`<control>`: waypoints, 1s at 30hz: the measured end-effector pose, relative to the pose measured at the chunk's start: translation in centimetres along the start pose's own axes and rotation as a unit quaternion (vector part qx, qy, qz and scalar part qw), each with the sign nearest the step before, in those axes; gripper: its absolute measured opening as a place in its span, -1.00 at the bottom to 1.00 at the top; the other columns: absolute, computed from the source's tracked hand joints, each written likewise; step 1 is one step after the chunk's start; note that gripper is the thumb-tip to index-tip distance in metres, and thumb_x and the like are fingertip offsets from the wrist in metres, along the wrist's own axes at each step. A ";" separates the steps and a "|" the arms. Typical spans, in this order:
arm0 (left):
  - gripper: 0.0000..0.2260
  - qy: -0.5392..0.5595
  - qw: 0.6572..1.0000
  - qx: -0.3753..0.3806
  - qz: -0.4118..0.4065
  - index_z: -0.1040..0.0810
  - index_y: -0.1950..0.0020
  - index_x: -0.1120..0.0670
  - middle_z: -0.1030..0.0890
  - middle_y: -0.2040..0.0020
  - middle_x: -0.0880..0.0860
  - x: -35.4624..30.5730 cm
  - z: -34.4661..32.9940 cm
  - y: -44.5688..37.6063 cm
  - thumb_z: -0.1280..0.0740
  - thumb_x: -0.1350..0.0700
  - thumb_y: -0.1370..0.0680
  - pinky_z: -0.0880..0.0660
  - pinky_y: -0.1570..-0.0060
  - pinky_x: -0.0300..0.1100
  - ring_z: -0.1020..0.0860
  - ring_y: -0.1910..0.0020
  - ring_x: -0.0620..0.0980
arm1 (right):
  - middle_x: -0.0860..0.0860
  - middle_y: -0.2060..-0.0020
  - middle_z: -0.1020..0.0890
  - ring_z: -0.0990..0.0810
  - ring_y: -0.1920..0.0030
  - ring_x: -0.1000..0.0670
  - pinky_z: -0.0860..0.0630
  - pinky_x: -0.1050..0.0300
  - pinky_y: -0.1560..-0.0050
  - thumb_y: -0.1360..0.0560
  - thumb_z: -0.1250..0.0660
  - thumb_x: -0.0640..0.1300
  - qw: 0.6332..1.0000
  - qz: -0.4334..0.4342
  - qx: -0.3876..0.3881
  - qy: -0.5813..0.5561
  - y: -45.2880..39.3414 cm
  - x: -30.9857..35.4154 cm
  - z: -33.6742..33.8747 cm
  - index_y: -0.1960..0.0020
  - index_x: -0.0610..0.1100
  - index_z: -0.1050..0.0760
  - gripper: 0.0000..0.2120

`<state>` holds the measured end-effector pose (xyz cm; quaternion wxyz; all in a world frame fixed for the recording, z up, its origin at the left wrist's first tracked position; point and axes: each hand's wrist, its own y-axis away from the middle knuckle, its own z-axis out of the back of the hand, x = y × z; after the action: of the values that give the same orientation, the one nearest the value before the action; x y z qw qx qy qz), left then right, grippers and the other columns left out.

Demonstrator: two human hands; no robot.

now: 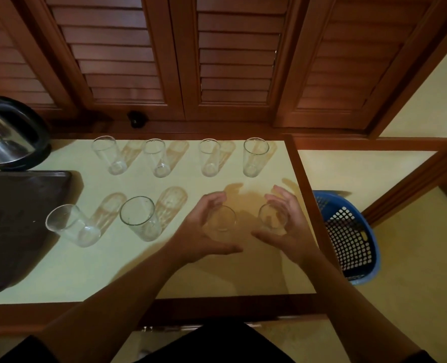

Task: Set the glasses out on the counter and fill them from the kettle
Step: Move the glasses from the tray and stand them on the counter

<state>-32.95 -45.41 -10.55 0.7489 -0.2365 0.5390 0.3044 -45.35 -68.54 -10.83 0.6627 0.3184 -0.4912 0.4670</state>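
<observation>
Counter: a pale yellow-green countertop [128, 265] edged in dark wood, seen from above, with louvred wooden shutters [232, 56] behind it.
Back row: four clear, empty drinking glasses stand upright along the far edge, well apart from one another — far-left glass [109, 154], second glass [157, 158], third glass [209, 157], far-right glass [254, 156].
Front row, left side: two more clear empty glasses stand upright nearer the viewer — one [70, 225] just beside the tray, another [141, 218] to its right.
Left hand: the left hand [204, 231] is curved around a clear glass [221, 222] in the front row, fingers on its far side and thumb stretched along the near side; whether the fingers actually touch the glass cannot be told.
Right hand: the right hand [282, 224] cups another clear glass [272, 217] the same way, fingers curled over its right side, thumb toward the left; contact is likewise unclear.
These two glasses: both stand on the counter, near each other, close to the right edge.
Kettle: a shiny steel electric kettle with a black handle and base [10, 134] sits at the far left corner, apart from all the glasses.
Tray: a dark brown rectangular tray [15, 221] lies at the left, in front of the kettle.
Floor: a blue perforated plastic basket [348, 237] stands beside the counter's right end.
</observation>
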 end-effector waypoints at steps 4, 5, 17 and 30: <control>0.05 0.014 1.000 0.027 0.006 -0.32 -0.62 -0.24 -0.40 -0.62 -0.25 -4.5 2.6 0.2 -0.71 -0.31 -0.20 -0.29 -0.58 -0.26 -0.30 -0.64 -0.25 | 0.16 -0.60 -0.40 -0.33 -0.63 0.11 -0.28 -0.10 -0.64 -0.36 -0.63 0.16 0.995 0.092 -0.007 0.037 -0.1 4.4 2.5 -0.61 0.07 -0.34 -0.09; 0.00 -0.003 1.000 0.026 0.004 -0.34 -0.61 -0.29 -0.38 -0.64 -0.20 -5.6 3.4 0.1 -0.65 -0.39 -0.22 -0.26 -0.61 -0.18 -0.29 -0.66 -0.20 | 0.11 -0.60 -0.41 -0.33 -0.64 0.07 -0.25 -0.19 -0.66 -0.37 -0.62 0.11 0.993 0.116 -0.017 0.034 -0.3 5.8 2.8 -0.57 0.16 -0.38 -0.18; -0.58 -0.039 0.991 -0.125 -0.032 -0.59 -0.34 -0.13 -0.65 -0.32 -0.13 -10.6 15.6 0.5 -0.58 0.09 -0.52 -0.59 -0.38 -0.03 -0.64 -0.31 -0.16 | 0.18 -0.28 -0.69 -0.58 -0.39 0.19 -0.50 -0.10 -0.49 -0.47 -0.58 0.14 0.985 0.161 0.020 0.058 -6.7 17.6 -5.3 -0.42 0.13 -0.52 -0.44; -0.69 -0.022 0.988 -0.144 -0.046 -0.65 -0.30 -0.08 -0.72 -0.22 0.01 -6.6 34.3 6.3 -0.43 -0.14 -0.59 -0.59 -0.30 -0.11 -0.68 -0.24 -0.09 | 0.13 -0.12 -0.75 -0.69 -0.25 0.09 -0.63 -0.15 -0.30 -0.51 -0.53 0.13 0.986 0.168 0.005 0.017 -10.4 23.8 -22.3 -0.27 0.13 -0.61 -0.64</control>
<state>-16.21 -18.85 6.08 0.7319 -0.3596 0.4619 0.3488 -25.81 -45.40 5.16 0.5811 0.2270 -0.5241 0.5797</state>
